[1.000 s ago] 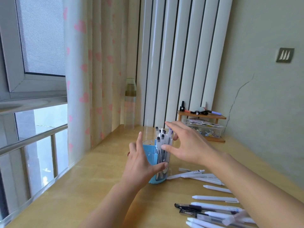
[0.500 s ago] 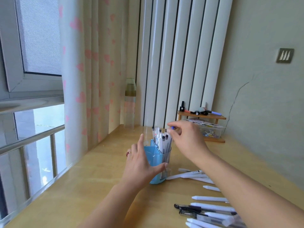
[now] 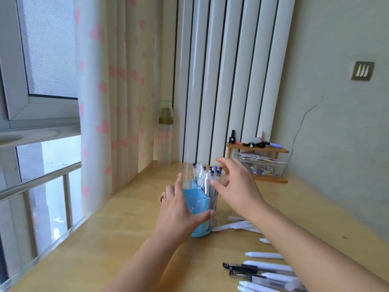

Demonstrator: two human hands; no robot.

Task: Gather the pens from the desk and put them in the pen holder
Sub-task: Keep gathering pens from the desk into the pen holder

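Pens on desk (image 3: pixel 264 255): white capped barrels and black-clipped clear ones lie loose at about 5 o'clock from the pen holder, some just beside its base, others well apart near the lower edge.
Pen holder (image 3: pixel 196 204): blue plastic, angular notched rim, partly see-through on its right; stands upright on the desk (image 3: pixel 117 245) near centre.
Pens in holder (image 3: pixel 207 175): a cluster stands upright, dark and blue caps uppermost.
Left hand (image 3: pixel 179 209): fingers straight, thumb across the front wall, steadying the holder; a ring shows on one finger.
Right hand (image 3: pixel 237 186): fingers spread and relaxed, holding nothing, at 3 o'clock of the standing pens.
Step in hand: apparently between a drop-in and the next pickup.
Next move: likely a reach toward 5 o'clock and a pinch on one smooth, slender barrel.
Desk surface: pale wood grain, matt.
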